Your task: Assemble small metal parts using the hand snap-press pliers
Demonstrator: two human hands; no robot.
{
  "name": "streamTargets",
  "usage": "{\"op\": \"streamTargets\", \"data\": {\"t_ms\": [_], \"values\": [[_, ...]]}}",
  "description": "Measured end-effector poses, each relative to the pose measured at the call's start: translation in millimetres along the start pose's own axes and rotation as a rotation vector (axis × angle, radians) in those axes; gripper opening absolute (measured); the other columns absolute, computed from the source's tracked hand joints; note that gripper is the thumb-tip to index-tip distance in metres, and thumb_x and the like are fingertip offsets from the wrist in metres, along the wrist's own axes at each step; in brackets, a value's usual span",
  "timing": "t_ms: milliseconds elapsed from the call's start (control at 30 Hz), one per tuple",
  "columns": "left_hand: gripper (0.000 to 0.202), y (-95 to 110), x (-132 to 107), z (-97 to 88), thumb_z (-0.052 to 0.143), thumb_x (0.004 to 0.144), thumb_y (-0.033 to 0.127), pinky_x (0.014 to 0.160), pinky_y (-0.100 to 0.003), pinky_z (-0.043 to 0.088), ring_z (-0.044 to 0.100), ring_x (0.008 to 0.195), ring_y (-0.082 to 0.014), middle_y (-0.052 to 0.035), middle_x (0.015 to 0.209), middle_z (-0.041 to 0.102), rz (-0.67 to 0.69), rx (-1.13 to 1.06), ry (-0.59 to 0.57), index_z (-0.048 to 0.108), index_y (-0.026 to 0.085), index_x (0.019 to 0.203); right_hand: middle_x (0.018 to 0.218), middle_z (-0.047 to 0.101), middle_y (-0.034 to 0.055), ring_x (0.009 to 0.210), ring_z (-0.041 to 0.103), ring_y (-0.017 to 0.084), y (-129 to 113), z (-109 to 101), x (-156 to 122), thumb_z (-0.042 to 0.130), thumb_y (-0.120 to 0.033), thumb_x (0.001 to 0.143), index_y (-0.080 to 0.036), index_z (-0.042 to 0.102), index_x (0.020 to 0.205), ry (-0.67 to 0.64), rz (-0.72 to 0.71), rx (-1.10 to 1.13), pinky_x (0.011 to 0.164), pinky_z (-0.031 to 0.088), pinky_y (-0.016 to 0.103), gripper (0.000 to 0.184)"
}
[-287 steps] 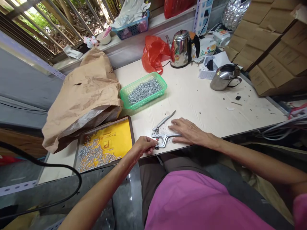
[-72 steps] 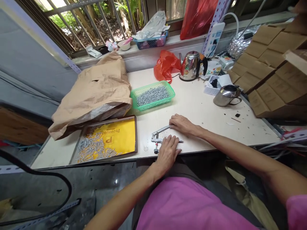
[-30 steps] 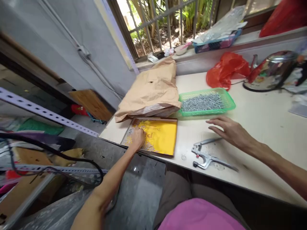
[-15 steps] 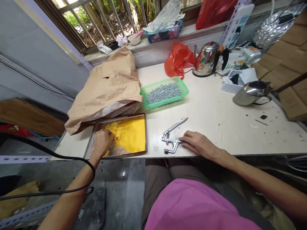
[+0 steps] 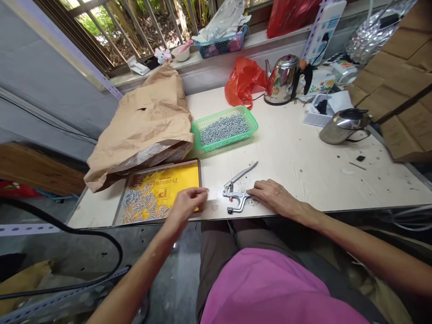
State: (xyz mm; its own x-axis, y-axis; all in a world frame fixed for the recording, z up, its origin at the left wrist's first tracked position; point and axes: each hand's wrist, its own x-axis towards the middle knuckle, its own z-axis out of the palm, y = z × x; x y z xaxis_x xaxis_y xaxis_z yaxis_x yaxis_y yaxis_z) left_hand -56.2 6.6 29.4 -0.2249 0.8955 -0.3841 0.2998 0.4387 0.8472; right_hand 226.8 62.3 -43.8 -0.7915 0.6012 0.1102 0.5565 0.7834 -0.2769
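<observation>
My left hand [image 5: 189, 201] hovers over the right edge of a shallow tray [image 5: 199, 180], thumb and fingertips pinched together. Whatever is between those fingertips is too small to make out. Many small shiny metal pieces [image 5: 140, 202] lie in the tray on a yellow printed sheet [image 5: 178, 180]. Silver snap pliers [image 5: 240, 195] rest on the table with their jaws toward the left and the handles spread apart. My right hand [image 5: 278, 196] lies on the table, its fingers closed on the end of the lower handle, which they partly hide.
Behind the tray lies a large brown paper bag [image 5: 145, 121]. A green basket [image 5: 253, 126] holds many more metal pieces. Farther back are a red plastic bag [image 5: 243, 81], a kettle [image 5: 283, 83] and a steel pot [image 5: 342, 128]. A black cable [image 5: 116, 245] hangs at the left.
My left hand has risen from the metal pieces in the tray and moved right, toward the pliers. My right hand stays at the pliers' handle. The whole view has shifted slightly.
</observation>
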Motion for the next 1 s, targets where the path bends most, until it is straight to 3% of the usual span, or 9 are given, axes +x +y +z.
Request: {"op": "streamTargets", "data": {"t_ms": [100, 233, 367, 733, 1000], "values": [[0.033, -7, -5, 43.2, 0.073, 0.06, 0.037, 0.048, -0.02, 0.04, 0.049, 0.05, -0.0074, -0.0002, 0.063, 0.061, -0.062, -0.152, -0.097, 0.067, 0.011, 0.078, 0.086, 0.058, 0.0052, 0.08, 0.053, 0.017, 1, -2, 0, 0.042, -0.021, 0.098, -0.021, 0.065, 0.106, -0.014, 0.007, -0.016, 0.071, 0.033, 0.03, 0.024], [0.028, -23, 1, 67.3, 0.072, 0.063, 0.037, 0.039, -0.018, 0.028, 0.038, 0.04, -0.0044, 0.0056, 0.048, 0.049, -0.117, -0.187, -0.119, 0.063, 0.012, 0.072, 0.086, 0.058, 0.0049, 0.08, 0.053, 0.017, -1, -3, 0, 0.044, -0.02, 0.097, -0.021, 0.064, 0.107, -0.024, 0.014, -0.035, 0.07, 0.033, 0.03, 0.023], [0.028, -29, 3, 71.7, 0.072, 0.065, 0.038, 0.034, -0.018, 0.022, 0.033, 0.033, -0.0031, 0.0074, 0.042, 0.046, -0.193, -0.198, -0.185, 0.058, 0.014, 0.069, 0.088, 0.057, 0.0053, 0.08, 0.052, 0.017, -2, -3, 0, 0.045, -0.019, 0.096, -0.02, 0.064, 0.108, -0.03, 0.031, -0.031, 0.07, 0.033, 0.03, 0.022], [0.019, -25, 3, 75.4, 0.068, 0.071, 0.026, 0.031, -0.015, 0.027, 0.041, 0.031, -0.0036, 0.0066, 0.044, 0.049, -0.291, -0.083, -0.18, 0.056, 0.014, 0.064, 0.089, 0.056, 0.0049, 0.079, 0.051, 0.016, -5, -3, -2, 0.044, -0.013, 0.095, -0.02, 0.063, 0.106, -0.028, 0.075, -0.004, 0.071, 0.034, 0.028, 0.023], [0.019, -18, 6, 73.8, 0.062, 0.077, 0.021, 0.029, -0.016, 0.026, 0.041, 0.027, -0.0034, 0.0047, 0.046, 0.055, -0.411, -0.08, -0.267, 0.054, 0.013, 0.061, 0.089, 0.056, 0.0046, 0.079, 0.051, 0.016, -9, -4, -3, 0.044, -0.009, 0.093, -0.02, 0.062, 0.101, -0.026, 0.086, -0.007, 0.072, 0.034, 0.029, 0.022]]}}
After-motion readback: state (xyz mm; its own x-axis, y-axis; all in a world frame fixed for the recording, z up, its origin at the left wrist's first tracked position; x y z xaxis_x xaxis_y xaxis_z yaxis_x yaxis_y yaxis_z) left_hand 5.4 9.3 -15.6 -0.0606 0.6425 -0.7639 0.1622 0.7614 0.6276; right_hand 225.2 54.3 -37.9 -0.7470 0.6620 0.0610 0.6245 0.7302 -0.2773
